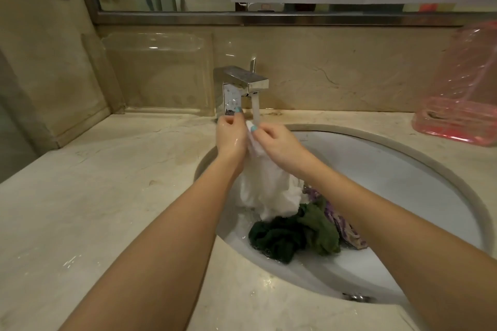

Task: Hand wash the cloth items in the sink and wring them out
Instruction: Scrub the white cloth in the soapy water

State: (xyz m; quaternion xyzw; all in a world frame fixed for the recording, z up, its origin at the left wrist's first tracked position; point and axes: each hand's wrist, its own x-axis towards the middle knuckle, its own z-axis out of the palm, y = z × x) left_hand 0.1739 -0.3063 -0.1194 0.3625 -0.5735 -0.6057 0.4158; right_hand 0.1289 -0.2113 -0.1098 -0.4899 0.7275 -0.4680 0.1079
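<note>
The person is holding the white cloth [265,191] under the water stream [255,107] at the far left of the sink [390,169]. The left hand [230,137] and right hand [278,140] are both pinching its top edge with curled fingers. Its lower part is trailing into the basin, touching the dark green cloth [290,236] and the purple patterned cloth [343,223]. Soaked, it is probably hanging heavy, limp and slippery. For wringing, a thick bunched fold in each fist looks the surer hold.
</note>
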